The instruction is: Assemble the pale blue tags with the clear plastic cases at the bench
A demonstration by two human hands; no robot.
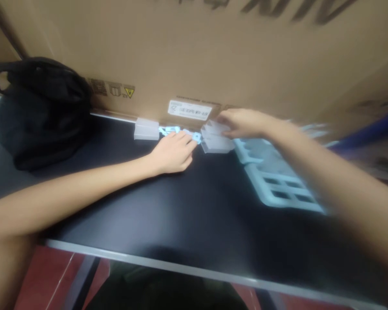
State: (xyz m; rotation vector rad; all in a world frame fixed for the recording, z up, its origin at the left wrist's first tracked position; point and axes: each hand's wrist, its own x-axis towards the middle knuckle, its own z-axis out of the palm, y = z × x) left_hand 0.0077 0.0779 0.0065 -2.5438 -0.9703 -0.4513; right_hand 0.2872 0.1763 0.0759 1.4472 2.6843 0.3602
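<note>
Noted nearest the camera: bare forearms (80,191) across a black tabletop (142,215). Found light-blue plastic pieces (173,128) under the left hand (173,152), ranged left to right between two translucent boxes (147,129), farther from the right hand (239,122). Saw left fingers curled over pieces, right fingers at the right-hand box (216,145); could not tell pinching from mere contact. Could not count covered pieces; lost light-blue tray (258,189) detail to blur.

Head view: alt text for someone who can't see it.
Left hand on light-blue pieces, right hand at a pale box, at a black table. Light-blue tray at right, black bag at left, carton behind.
</note>
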